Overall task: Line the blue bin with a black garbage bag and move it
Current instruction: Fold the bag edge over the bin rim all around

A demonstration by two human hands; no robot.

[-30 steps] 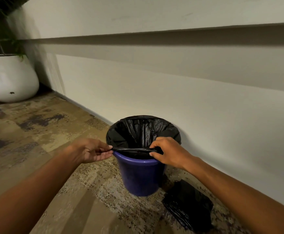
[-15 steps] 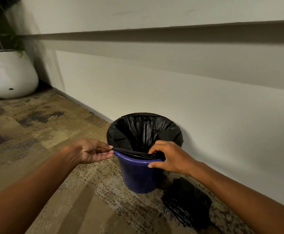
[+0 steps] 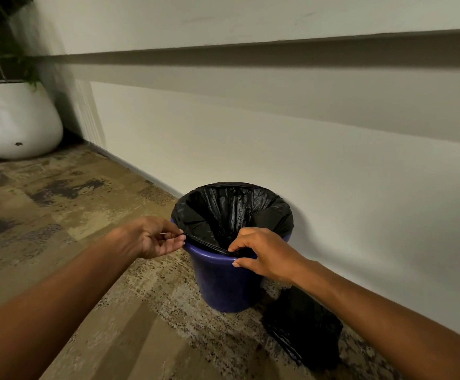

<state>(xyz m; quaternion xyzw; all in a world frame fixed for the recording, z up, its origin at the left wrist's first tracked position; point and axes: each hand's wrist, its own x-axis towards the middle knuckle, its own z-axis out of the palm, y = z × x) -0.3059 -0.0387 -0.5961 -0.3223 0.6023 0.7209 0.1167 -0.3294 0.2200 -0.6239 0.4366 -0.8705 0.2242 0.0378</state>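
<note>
Head view. Pale wall (image 3: 278, 149) with a dark horizontal recess runs behind the blue bin (image 3: 223, 283); the bin stands upright on patterned carpet floor (image 3: 59, 215), just in front of the wall's base. White round planter (image 3: 15, 119) sits well away from the bin, far along the same wall, green leaves above it. Black garbage bag (image 3: 231, 209) lies inside the bin, its mouth folded over the far and side parts of the rim; along the near rim the bag edge is drawn into a taut thin strip, not yet over the lip, blue rim bare below it. Folded black plastic bundle (image 3: 302, 327) lies on the floor touching or just beside the bin's base, on the side nearer the wall; partly hidden by the right forearm. Left hand (image 3: 149, 237) pinches the bag strip at the bin's near-left rim, fingers closed on the plastic. Right hand (image 3: 261, 250) grips the strip's other end at the near-right rim, thumb outside the rim, fingers curled over the edge.
</note>
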